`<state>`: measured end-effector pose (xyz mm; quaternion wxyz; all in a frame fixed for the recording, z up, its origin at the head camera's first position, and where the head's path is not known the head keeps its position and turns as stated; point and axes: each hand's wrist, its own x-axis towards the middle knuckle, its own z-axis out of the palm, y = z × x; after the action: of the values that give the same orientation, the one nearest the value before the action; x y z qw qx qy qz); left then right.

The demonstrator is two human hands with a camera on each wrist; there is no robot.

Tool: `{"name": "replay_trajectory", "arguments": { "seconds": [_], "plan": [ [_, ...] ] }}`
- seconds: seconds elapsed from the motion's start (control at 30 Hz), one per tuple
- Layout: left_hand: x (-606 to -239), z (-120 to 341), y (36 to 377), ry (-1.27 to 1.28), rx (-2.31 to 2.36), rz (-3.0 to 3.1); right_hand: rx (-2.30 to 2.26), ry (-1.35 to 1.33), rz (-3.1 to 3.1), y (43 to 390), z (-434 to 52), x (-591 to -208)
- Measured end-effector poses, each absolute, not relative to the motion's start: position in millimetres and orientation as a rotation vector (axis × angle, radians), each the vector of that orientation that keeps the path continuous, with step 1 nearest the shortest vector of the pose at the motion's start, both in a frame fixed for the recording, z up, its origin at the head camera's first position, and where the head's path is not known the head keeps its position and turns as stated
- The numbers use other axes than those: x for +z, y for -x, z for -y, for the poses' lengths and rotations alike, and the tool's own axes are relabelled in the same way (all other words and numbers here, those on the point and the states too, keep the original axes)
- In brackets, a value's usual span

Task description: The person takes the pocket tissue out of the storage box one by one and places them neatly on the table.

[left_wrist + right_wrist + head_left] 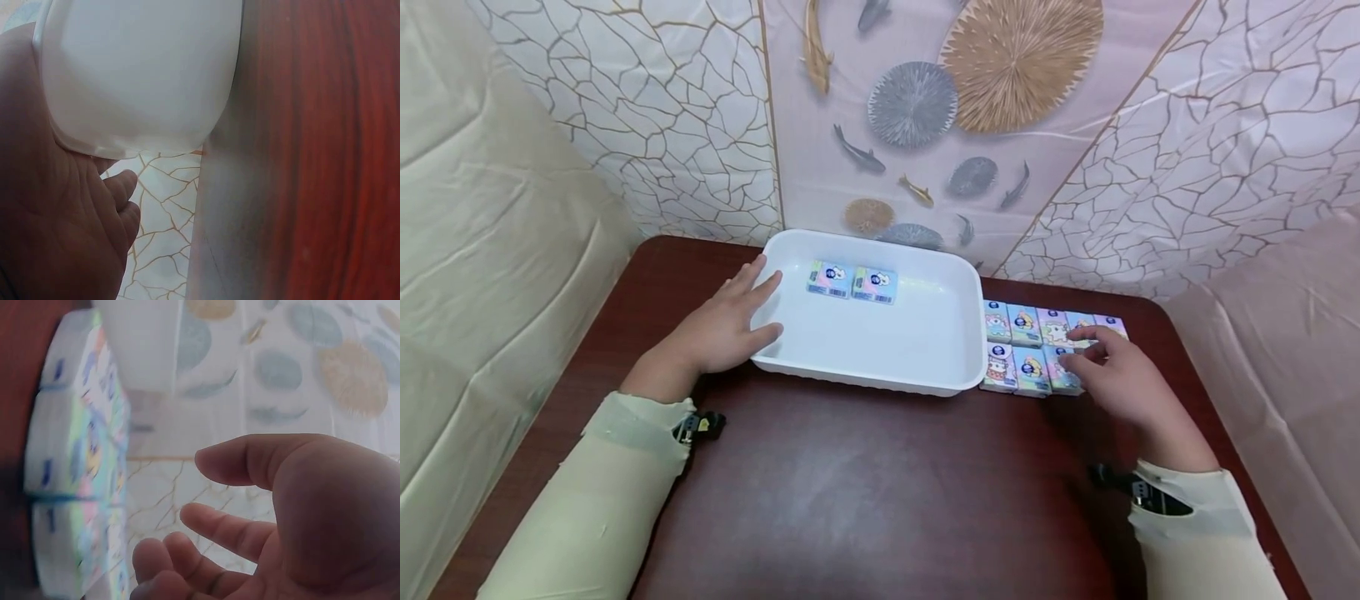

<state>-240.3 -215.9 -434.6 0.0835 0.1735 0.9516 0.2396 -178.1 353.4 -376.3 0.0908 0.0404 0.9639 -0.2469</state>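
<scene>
My left hand [718, 329] rests at the left rim of a white plastic tray [865, 342], fingers spread and straight over the edge. In the left wrist view the palm [56, 206] lies against the tray's outer side. Two pastel tissue packs [874, 285] lie side by side near the tray's back wall. My right hand [1116, 375] hovers over the right end of two rows of similar cartoon-printed tissue packs [1032, 369], partly hiding them. In the right wrist view the thumb [231, 462] and loosely bent fingers stand apart with nothing between them.
The dark reddish-brown table [850, 492] carries everything. The rows of packs sit right beside the tray's right wall. Behind the table hangs a patterned cloth [917, 179], with pale fabric [490, 275] on the left and more on the right.
</scene>
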Motion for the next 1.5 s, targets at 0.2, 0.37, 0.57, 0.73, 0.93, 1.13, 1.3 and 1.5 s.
{"name": "replay_trajectory", "arguments": {
  "seconds": [0.2,0.37,0.57,0.73,0.93,1.13,1.3,1.5],
  "plan": [
    [-434.3,215.1,240.5,-0.515,0.704,-2.837,-0.764,-0.033,-2.880,182.0,-325.7,-359.7],
    [-434.0,216.3,240.2,-0.516,0.711,-2.841,-0.889,0.076,-2.886,192.2,-294.9,-347.5],
    [-435.5,216.9,240.5,-0.516,0.713,-2.844,-0.921,0.226,-2.861,209.9,-258.8,-338.1],
    [-436.1,217.0,240.3,-0.518,0.706,-2.844,-0.890,0.293,-2.812,225.0,-233.6,-335.1],
    [-434.9,216.5,240.0,-0.512,0.705,-2.840,-0.902,0.336,-2.752,242.5,-211.9,-336.6],
    [-433.6,216.3,240.1,-0.512,0.713,-2.841,-0.916,0.346,-2.687,260.6,-196.0,-341.4],
    [-433.6,216.2,240.7,-0.508,0.711,-2.836,-0.919,0.335,-2.656,278.3,-184.8,-344.0],
    [-434.2,216.3,241.1,-0.513,0.719,-2.835,-0.908,0.311,-2.647,297.1,-172.8,-346.9]
  ]
}}
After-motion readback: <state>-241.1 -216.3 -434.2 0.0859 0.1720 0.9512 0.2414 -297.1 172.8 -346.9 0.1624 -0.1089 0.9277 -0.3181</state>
